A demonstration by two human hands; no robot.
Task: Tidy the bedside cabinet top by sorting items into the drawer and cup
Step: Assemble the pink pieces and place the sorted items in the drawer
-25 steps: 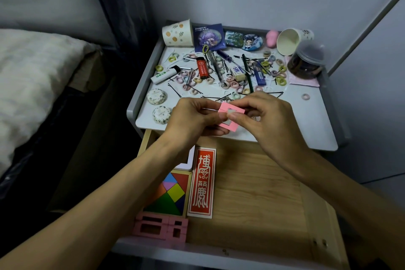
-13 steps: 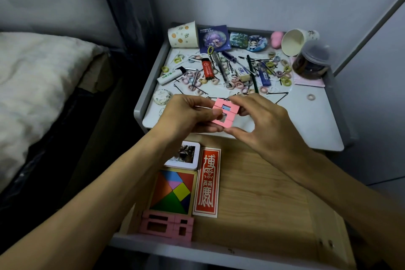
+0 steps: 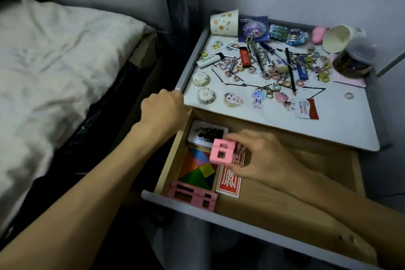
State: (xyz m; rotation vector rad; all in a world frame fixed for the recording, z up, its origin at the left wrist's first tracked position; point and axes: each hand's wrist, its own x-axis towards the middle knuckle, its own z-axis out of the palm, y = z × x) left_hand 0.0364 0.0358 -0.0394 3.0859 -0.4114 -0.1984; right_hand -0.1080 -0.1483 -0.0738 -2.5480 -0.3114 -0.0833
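My right hand (image 3: 260, 158) holds a small pink block (image 3: 222, 152) with square holes above the open wooden drawer (image 3: 285, 193). My left hand (image 3: 164, 112) is curled into a fist at the drawer's left front corner, below the cabinet top (image 3: 339, 125); it seems to hold nothing. In the drawer lie more pink blocks (image 3: 192, 196), a coloured tangram (image 3: 199, 169), a red card (image 3: 230, 180) and a white-framed picture (image 3: 208, 132). A paper cup (image 3: 224, 22) stands upside down at the back left of the top. Another cup (image 3: 337, 38) lies on its side at the back right.
The top is littered with hair rings, hairpins, lighters (image 3: 245, 57), pens, badges, keychain charms (image 3: 258, 97) and a dark jar (image 3: 355, 61). A bed with a white quilt (image 3: 54, 68) lies to the left. The drawer's right half (image 3: 306, 182) is bare wood.
The right hand has carried the pink block from over the cabinet top down into the drawer space. The left hand has let go of it and moved left to the drawer's corner.
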